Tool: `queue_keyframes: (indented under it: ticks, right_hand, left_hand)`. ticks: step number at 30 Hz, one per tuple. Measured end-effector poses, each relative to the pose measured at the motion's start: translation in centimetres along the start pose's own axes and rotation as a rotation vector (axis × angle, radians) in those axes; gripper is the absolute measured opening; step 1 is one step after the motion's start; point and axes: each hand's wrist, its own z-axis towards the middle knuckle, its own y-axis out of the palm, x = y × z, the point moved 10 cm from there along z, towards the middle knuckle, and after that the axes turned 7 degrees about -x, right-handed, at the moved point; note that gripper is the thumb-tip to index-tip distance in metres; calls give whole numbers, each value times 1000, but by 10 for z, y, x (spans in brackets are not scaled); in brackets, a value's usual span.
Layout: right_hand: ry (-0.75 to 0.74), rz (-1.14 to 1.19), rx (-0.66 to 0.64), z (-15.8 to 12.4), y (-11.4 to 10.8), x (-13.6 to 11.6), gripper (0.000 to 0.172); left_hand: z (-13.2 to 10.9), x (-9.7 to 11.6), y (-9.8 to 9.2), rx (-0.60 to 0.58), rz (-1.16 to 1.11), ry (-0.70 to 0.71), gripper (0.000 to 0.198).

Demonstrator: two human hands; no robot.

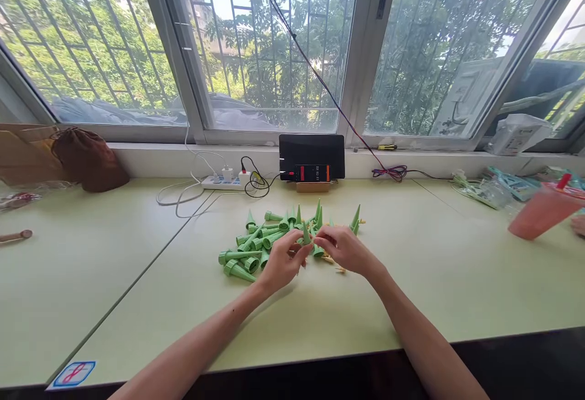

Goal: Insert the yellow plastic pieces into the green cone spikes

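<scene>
My left hand (286,260) is closed around a green plastic watering spike (306,233), its tip pointing up. Right beside it, my right hand (342,246) has its fingers pinched together at the spike's lower side; whatever lies in that pinch is too small to make out. A pile of similar green spikes (237,257) spreads to the left of and behind my hands, most lying on their sides. Others stand tip-up, such as the standing spike (356,217) at the right. Small yellowish pieces (340,270) lie around and partly under my right hand.
At the back, a phone (313,173) leans on a dark tablet (311,147). A power strip (223,182) with cables sits left of them. A red drink cup (543,211) tilts at the right, near plastic packets (475,189). A brown pouch (89,159) stands far left.
</scene>
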Motion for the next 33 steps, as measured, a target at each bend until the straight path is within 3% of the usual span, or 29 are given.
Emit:
queue_keyframes:
  ticks: [3,9,14,26,33]
  right_hand:
    - [-2,64,23,0,-3,-2,16]
    - [-25,77,52,0,-4,-2,11]
    - [-32,39,46,0,-4,-3,12]
    - [-31,-107,9,0,3,1,35]
    - [-5,-78,28,0,1,2,30]
  left_hand:
    - [1,-9,-1,13,-70,-61,25]
    - [2,-11,-5,40,-104,-69,28]
    - [0,-10,-6,44,-48,-47,27]
    - [-2,10,2,-19,123,76,22]
    - [-1,8,1,0,158,79,20]
